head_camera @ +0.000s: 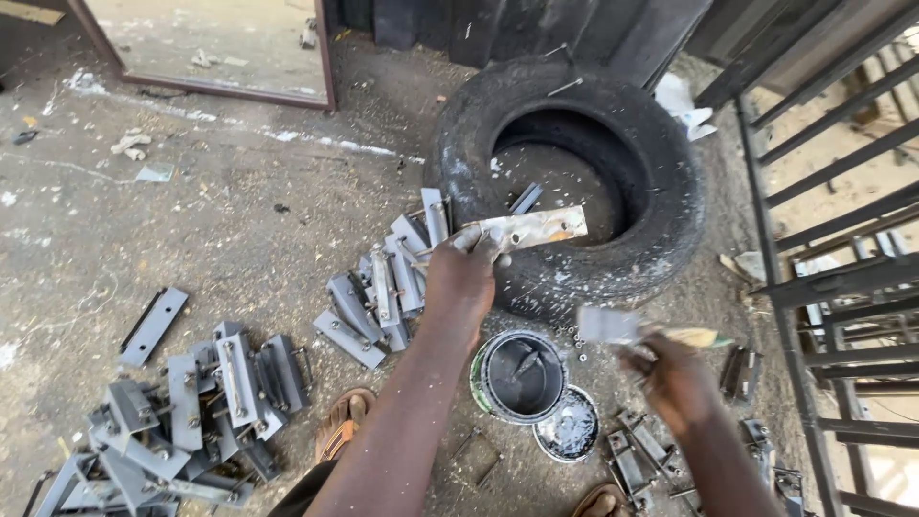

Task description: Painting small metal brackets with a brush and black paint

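Bracket (525,230) gripped at one end by left hand (461,280), held over tyre (661,163) rim. Brush (613,325) clamped in right hand (670,375), blurred. Bracket prob. stiff steel, light; wet paint likely slippery, so bare end best held.

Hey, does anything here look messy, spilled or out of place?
Yes. Grey paint is splattered over the tyre and the ground near the open paint can, whose lid lies beside it. Painted metal brackets sit in loose, jumbled heaps.

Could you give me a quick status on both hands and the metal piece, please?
Left hand holds grey metal bracket over the tyre. Right hand grips paintbrush, blurred. Open paint can and lid below; nothing in between.
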